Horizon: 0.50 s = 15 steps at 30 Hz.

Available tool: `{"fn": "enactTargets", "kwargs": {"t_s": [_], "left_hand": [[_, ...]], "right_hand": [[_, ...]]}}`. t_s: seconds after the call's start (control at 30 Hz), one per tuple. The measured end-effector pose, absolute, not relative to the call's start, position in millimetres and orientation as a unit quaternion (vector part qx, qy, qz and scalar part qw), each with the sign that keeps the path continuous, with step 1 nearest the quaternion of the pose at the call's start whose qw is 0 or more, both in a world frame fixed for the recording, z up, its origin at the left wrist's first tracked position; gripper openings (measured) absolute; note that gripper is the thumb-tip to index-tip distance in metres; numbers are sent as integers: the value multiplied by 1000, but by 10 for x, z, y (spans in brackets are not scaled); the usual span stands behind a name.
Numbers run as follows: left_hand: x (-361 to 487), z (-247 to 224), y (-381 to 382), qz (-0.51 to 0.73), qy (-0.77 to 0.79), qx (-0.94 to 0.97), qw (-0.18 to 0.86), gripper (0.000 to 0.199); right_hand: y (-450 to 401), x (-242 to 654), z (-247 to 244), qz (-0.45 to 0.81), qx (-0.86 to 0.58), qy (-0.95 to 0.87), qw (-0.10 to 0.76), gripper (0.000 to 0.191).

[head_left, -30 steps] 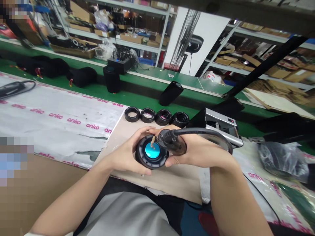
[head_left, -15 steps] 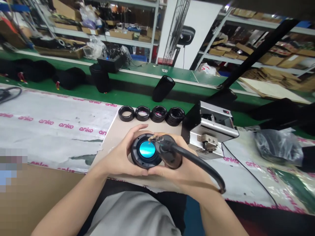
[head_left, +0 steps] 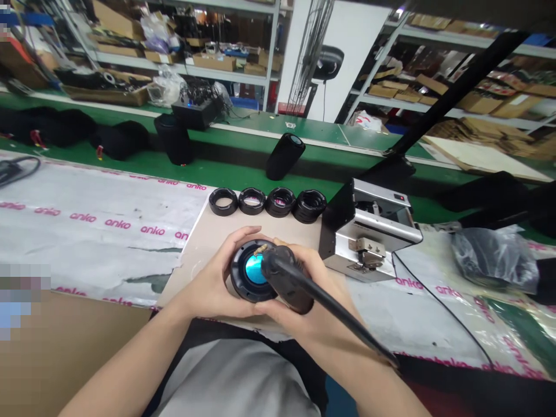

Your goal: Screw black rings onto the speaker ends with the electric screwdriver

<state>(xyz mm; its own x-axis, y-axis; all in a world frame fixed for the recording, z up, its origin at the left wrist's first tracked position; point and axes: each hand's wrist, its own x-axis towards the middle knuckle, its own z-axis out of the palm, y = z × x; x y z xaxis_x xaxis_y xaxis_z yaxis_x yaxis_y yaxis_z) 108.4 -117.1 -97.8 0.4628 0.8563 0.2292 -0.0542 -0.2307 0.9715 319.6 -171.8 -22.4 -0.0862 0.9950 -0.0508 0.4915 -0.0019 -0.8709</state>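
My left hand [head_left: 212,284] curls around the left side of a round black part [head_left: 243,284] with a shiny blue disc [head_left: 255,269] in its centre. In my right hand [head_left: 315,289] is a dark tool [head_left: 293,284] with a thick black cable, tilted over the right side of the round part. My right fingers also reach round that side, and the tool hides part of the disc. Beyond my hands, black rings stand in a row, among them a single ring [head_left: 223,202] at the left end and a stack [head_left: 310,206] at the right end.
A silver and black machine [head_left: 377,220] stands right of the rings, its cable trailing to the front edge. Black cylinders, one here [head_left: 285,156], stand on the green surface behind. A clear plastic bag [head_left: 495,258] lies at the right. A slanted black bar [head_left: 460,92] rises at the back right.
The tool in my right hand has moved slightly left and now covers more of the blue disc. My left hand still holds the round part, nearly in the same place.
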Motion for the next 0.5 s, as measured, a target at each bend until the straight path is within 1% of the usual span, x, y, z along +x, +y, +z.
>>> {"fn": "enactTargets", "kwargs": {"t_s": [0.13, 0.2, 0.27, 0.33, 0.4, 0.5], "left_hand": [[1077, -951, -1180, 404, 306, 664, 550, 118], [1076, -945, -1174, 397, 314, 662, 553, 121], [1086, -948, -1160, 401, 309, 658, 558, 119], [1102, -954, -1143, 412, 290, 651, 568, 111], [1118, -962, -1128, 419, 275, 643, 579, 104], [1134, -979, -1119, 426, 265, 628, 595, 103]], "right_hand": [[-1702, 3221, -262, 424, -567, -616, 347, 73], [-1673, 3230, -264, 428, -580, -596, 353, 76], [-1650, 3238, -265, 405, -586, -597, 371, 73], [-1634, 3255, -272, 376, -577, -618, 380, 68], [-1627, 3277, -286, 353, -577, -635, 373, 64], [-1651, 3294, -324, 321, -597, -645, 353, 63]]}}
